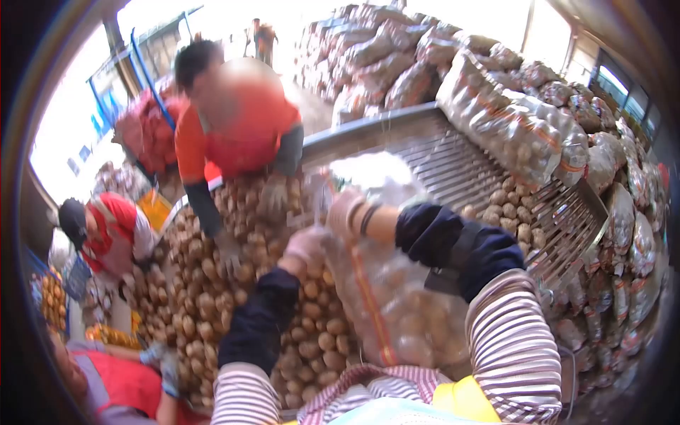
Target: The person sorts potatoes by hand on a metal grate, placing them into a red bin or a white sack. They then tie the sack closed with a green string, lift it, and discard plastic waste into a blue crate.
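A translucent mesh sack [397, 297] with an orange-yellow stripe lies in front of me, and potatoes show through its side. My left hand [308, 248], in a light glove, is closed on the gathered edge near the sack's mouth. Close beside it, my right hand [345, 212] is also closed on the sack's upper edge; its fingers are partly blurred. Loose potatoes [205, 297] lie heaped to the left of both hands and under my left forearm.
A slatted metal chute [432, 149] with more potatoes slopes down at the right. A filled sack [496, 120] rests on its upper edge. Stacked sacks [382, 53] stand behind. Across the heap a person in orange [241, 127] reaches into the potatoes; two people in red work at the left.
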Available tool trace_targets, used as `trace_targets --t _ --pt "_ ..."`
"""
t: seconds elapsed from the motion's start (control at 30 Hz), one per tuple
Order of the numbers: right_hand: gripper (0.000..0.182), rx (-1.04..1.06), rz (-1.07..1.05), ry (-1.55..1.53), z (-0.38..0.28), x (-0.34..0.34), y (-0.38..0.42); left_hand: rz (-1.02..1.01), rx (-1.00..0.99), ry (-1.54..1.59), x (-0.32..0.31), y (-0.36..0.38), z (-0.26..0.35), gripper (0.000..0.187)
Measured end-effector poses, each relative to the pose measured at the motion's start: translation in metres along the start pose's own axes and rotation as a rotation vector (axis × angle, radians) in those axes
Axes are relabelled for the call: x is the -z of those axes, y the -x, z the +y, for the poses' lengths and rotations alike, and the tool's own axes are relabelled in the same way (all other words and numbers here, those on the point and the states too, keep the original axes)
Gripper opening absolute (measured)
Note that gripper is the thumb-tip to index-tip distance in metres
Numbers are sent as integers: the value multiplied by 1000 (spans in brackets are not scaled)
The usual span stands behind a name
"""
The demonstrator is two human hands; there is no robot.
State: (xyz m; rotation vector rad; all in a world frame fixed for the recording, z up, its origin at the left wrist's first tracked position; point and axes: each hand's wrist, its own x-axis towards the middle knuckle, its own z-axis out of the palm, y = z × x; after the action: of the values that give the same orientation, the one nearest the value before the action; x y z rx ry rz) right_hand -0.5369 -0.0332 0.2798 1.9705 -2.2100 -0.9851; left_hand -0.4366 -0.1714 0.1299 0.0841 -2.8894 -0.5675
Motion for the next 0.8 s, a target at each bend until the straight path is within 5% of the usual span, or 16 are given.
trace_targets --t 0.1,0.17,0.37,0.47,0.6,0.8 --pt "16 -74 201 -109 6 -14 -16 50 130 250 3 8 8 30" --pt "26 -147 136 -85 8 -4 -19 170 152 261 -13 11 5 30" --pt "21 -147 153 -95 -6 -22 -51 -31 322 281 -5 3 10 34" --pt "22 52 49 129 -19 -22 -37 118 210 311 -12 9 21 27" --pt "26 -17 -115 113 -29 -4 -35 125 187 312 -15 11 20 35" --pt "26 69 -58 92 -30 -2 -9 204 131 338 -13 24 22 22"
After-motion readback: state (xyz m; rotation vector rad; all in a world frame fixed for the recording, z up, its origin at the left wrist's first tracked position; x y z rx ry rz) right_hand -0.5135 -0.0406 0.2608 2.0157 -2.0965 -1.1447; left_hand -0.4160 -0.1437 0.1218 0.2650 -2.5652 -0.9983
